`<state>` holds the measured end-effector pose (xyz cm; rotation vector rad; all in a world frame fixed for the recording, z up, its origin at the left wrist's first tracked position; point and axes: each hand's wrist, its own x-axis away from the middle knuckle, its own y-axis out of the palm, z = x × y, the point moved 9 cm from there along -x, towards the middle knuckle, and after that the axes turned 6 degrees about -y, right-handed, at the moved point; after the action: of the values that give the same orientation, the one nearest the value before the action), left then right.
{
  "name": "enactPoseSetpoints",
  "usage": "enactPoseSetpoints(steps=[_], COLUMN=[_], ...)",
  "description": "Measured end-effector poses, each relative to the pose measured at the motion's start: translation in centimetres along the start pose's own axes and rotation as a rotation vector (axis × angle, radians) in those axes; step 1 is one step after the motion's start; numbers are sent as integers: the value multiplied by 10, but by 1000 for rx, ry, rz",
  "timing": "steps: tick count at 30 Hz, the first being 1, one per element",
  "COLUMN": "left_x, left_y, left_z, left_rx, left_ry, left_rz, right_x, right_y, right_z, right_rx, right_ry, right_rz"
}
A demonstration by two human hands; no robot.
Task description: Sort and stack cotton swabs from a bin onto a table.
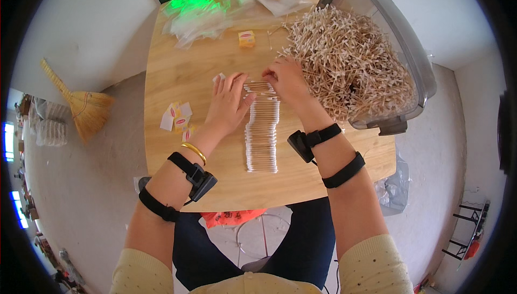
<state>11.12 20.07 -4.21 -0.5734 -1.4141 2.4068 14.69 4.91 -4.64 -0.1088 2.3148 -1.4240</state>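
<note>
Seated at a wooden bench [177,67], forearms entering from the lower edge, black straps on both wrists. Left hand [229,105] laid flat beside the upper end of a neat row of cotton swabs [262,132], fingers [232,85] extended and close together, tips touching the swab ends at the row's top left; nothing gripped. Right hand [288,81] at the top of the same row, fingers curled narrowly over a small bundle of swabs [258,85], pinching it against the row. Row aligned along the bench centre, swabs lying crosswise, white tips forming both edges.

Large loose heap of swabs [344,62] spilling from a tipped grey plastic bin [409,51] at the right of the bench, just beside the right hand. Small yellow box [246,38] further back, well apart from the hands. Clear plastic bags [204,16] at the far left corner. Several small white-and-red paper labels [177,117] left of the left hand, near the bench edge. Gold bangle [194,153] on the left wrist. Straw broom [81,105] on the floor to the left.
</note>
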Motion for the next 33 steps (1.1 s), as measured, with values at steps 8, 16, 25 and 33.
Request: enactPoseSetpoints(steps=[8, 16, 25, 33], left_x=[2, -11, -10, -5], left_y=[34, 42, 46, 8], left_z=[23, 21, 26, 15], left_rx=[-217, -311, -413, -165], left_ry=[119, 110, 121, 143], left_rz=[-170, -341, -388, -87], right_x=[33, 49, 32, 51], right_y=[-32, -40, -24, -35], right_z=[1, -2, -6, -3], right_rx=[-25, 35, 146, -57], right_ry=[27, -87, -79, 87], right_rz=[256, 187, 150, 114])
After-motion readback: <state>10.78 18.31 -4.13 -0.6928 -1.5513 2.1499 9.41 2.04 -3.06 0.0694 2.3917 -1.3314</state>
